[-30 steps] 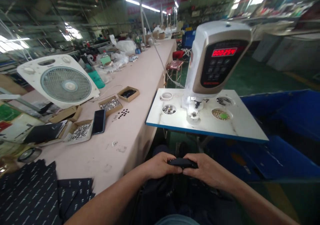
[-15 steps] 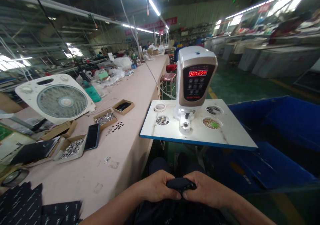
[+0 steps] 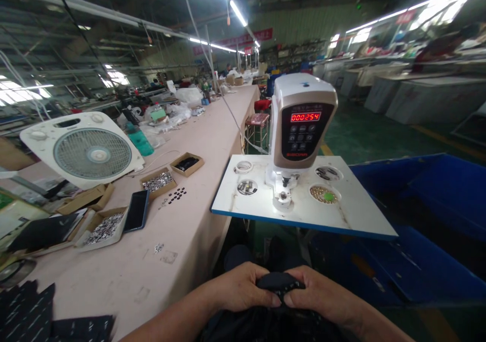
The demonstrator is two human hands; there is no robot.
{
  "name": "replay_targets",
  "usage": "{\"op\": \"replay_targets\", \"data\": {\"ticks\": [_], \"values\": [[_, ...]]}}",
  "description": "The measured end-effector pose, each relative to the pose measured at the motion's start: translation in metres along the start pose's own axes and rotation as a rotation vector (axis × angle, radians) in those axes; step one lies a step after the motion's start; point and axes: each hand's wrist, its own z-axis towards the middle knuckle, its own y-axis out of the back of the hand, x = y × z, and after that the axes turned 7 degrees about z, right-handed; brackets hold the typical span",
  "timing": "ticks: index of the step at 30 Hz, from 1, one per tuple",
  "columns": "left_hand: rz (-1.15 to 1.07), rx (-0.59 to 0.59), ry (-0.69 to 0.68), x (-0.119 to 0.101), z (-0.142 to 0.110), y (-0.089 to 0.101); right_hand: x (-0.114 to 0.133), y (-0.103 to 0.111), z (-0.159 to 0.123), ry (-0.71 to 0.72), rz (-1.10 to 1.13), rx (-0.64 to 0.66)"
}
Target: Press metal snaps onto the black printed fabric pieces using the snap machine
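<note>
Dark patterned fabric (image 3: 280, 282) is gripped low in front of my lap. My left hand (image 3: 246, 287) pinches its left side, thumb pointing inward. On the other side, my right hand (image 3: 314, 290) pinches it too, and the two thumb tips almost meet. More black cloth hangs below, partly behind my forearms. Beyond the hands stands a white and bronze snap-press machine (image 3: 304, 124) whose red display reads 000254. It rises from a white board (image 3: 231, 200) with round wells of small metal parts; neither hand touches it.
A long covered table (image 3: 190, 230) runs along the left. On it are a box fan (image 3: 94, 152), a phone (image 3: 136, 210), a carton of metal snaps (image 3: 157, 181), a carton of black pieces (image 3: 187, 163) and dark patterned cloth (image 3: 28, 314). A blue bin (image 3: 429, 180) is at right.
My hands keep their pinch on the fabric and have shifted slightly right and down in view. The fabric's edge between them is tilted a little, showing more of its white pattern.
</note>
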Motion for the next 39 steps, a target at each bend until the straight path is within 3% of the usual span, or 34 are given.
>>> {"op": "replay_targets", "data": {"ticks": [5,9,13,15,18,20,22,27,39], "values": [[0.017,-0.048,-0.026,-0.009,0.021,0.017,0.005,0.016,0.009,0.088,0.108,-0.024],[-0.062,0.014,0.021,-0.025,0.034,0.031,0.007,0.029,0.018,0.051,0.230,-0.070],[-0.148,0.028,0.042,-0.032,0.048,0.038,0.012,0.046,0.025,0.026,0.205,-0.128],[-0.195,-0.007,0.072,-0.030,0.056,0.039,0.018,0.057,0.030,0.039,0.121,-0.215],[-0.297,-0.042,0.086,-0.023,0.068,0.037,0.030,0.073,0.043,0.093,0.078,-0.489],[-0.331,-0.055,0.062,-0.018,0.074,0.035,0.039,0.084,0.055,0.164,0.222,-0.670],[-0.324,-0.060,0.052,-0.014,0.077,0.033,0.050,0.092,0.067,0.243,0.461,-0.738],[-0.271,-0.033,0.067,-0.009,0.073,0.032,0.075,0.103,0.085,0.308,0.814,-0.640],[-0.212,0.008,0.053,-0.004,0.064,0.028,0.079,0.102,0.093,0.301,0.945,-0.604]]}}
